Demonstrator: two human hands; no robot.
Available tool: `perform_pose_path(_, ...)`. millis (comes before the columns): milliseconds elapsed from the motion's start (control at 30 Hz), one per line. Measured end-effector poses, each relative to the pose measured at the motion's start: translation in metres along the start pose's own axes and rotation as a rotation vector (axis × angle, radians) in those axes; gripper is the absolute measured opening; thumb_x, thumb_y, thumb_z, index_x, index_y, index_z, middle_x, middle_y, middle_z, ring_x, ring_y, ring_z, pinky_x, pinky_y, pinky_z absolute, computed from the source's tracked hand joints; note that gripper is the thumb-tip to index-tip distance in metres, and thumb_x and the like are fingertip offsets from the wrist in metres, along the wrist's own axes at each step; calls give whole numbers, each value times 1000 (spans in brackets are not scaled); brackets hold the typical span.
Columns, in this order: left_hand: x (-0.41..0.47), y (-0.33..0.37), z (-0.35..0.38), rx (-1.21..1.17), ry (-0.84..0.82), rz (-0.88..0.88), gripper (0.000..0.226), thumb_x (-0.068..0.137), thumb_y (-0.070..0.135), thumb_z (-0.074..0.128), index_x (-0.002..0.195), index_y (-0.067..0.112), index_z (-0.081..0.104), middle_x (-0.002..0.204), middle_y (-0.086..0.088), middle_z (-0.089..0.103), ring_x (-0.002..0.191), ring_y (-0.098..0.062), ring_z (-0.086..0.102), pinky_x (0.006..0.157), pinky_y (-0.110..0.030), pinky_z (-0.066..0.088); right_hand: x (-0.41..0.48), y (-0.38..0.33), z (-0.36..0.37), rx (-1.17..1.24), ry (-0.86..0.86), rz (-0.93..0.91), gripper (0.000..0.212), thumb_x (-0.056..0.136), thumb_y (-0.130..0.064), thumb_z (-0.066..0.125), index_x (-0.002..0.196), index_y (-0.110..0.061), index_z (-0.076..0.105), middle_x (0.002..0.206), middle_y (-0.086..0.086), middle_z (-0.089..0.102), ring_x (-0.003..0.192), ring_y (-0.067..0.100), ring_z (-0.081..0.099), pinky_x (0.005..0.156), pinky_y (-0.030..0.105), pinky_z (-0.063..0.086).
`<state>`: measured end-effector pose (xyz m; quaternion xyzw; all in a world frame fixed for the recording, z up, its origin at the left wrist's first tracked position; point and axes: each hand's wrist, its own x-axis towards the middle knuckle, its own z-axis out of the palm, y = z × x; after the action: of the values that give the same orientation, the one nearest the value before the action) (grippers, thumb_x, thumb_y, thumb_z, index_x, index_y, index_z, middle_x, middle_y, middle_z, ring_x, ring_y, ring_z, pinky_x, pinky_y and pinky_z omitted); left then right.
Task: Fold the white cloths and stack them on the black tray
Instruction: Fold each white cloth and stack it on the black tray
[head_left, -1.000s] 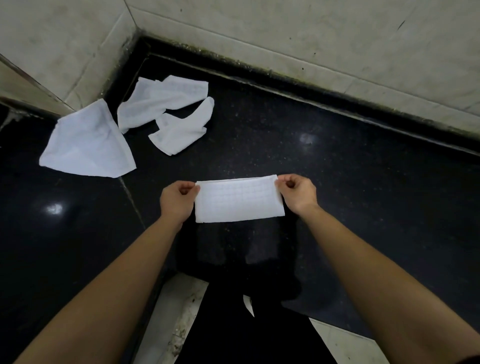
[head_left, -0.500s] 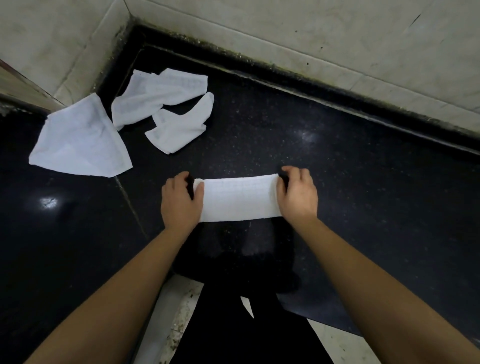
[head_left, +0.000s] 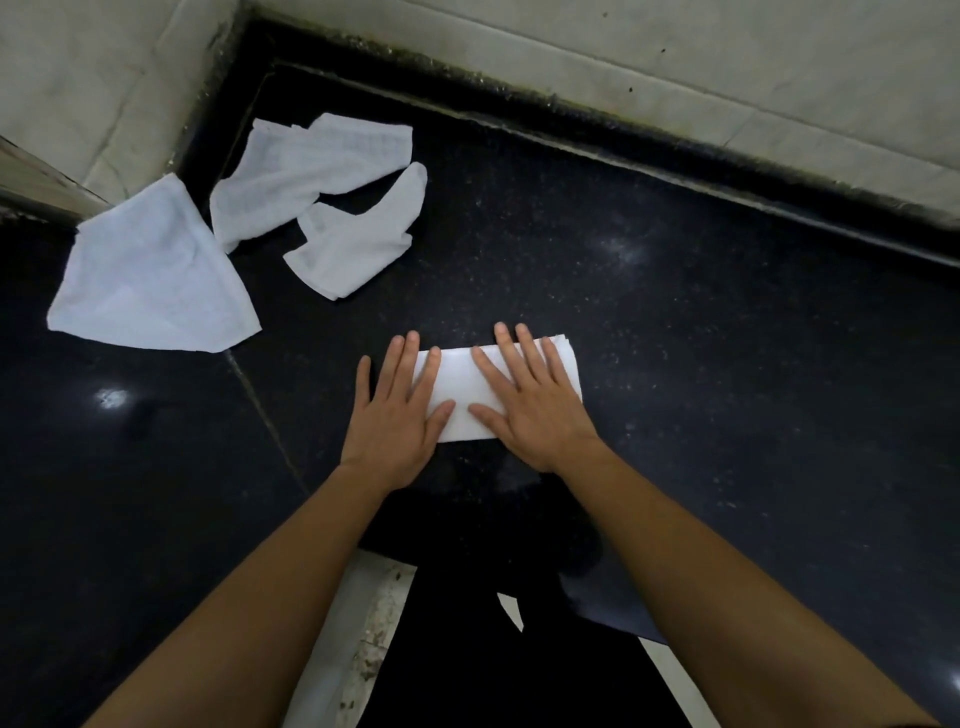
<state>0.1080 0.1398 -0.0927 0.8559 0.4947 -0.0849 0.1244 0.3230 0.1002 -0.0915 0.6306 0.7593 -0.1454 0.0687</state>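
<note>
A folded white cloth (head_left: 462, 387) lies flat on the black counter in front of me. My left hand (head_left: 397, 415) rests palm down with fingers spread over its left end. My right hand (head_left: 530, 400) presses flat on its right half, fingers spread. Neither hand grips the cloth. Three unfolded white cloths lie at the back left: a large triangular one (head_left: 150, 275), a crumpled long one (head_left: 306, 171) and a smaller bunched one (head_left: 358, 239). I see no separate black tray apart from the black surface.
The black speckled counter (head_left: 701, 338) meets pale tiled walls (head_left: 675, 57) at the back and left corner. A seam (head_left: 265, 415) runs through the counter at the left. The near edge drops to a pale floor (head_left: 343, 639) beside my dark clothing.
The cloth has gone from held at its ends to lying folded narrower on the counter. Both hands let go of the ends and now lie flat on top of it.
</note>
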Motion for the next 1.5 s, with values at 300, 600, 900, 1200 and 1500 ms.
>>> perform_pose_path(300, 0, 1, 0, -6, 17, -10, 67, 102, 56, 9, 158, 20, 5, 166, -10, 0, 154, -25, -3, 122, -57, 9, -27, 48, -10, -71, -45, 167, 77, 102, -60, 5, 160, -10, 2, 168, 10, -5, 155, 28, -5, 125, 52, 6)
perform_pose_path(600, 2, 1, 1, 26, -2, 3, 70, 101, 57, 5, 159, 18, 4, 166, -12, -3, 154, -26, -4, 122, -57, 8, -36, 36, -7, 24, -70, 266, 78, 101, -63, 5, 159, -12, -9, 166, 14, -15, 154, 30, -11, 124, 53, 3)
perform_pose_path(900, 2, 38, -13, 83, 79, 163, 77, 101, 59, 22, 156, 6, 20, 166, -13, 10, 154, -25, 8, 120, -61, 10, -43, 12, -37, 340, 171, 661, 57, 103, -45, 42, 147, -8, 42, 138, 14, 51, 122, 29, 50, 100, 43, 42)
perform_pose_path(1200, 15, 48, -4, 86, -78, 165, 88, 95, 70, 6, 158, 10, -2, 167, -5, -8, 153, -18, -11, 121, -58, -1, -23, 29, -54, 853, -43, 954, 34, 89, -33, 65, 120, -22, 63, 106, -2, 68, 96, 19, 65, 77, 32, 55)
perform_pose_path(1500, -1, 44, -32, -471, 344, -189, 61, 101, 40, 47, 152, 11, 30, 162, -14, 18, 150, -29, 15, 119, -47, 15, -29, 28, -73, 1458, 51, 954, 33, 86, -17, 74, 118, -20, 68, 111, -2, 72, 100, 14, 67, 68, 21, 47)
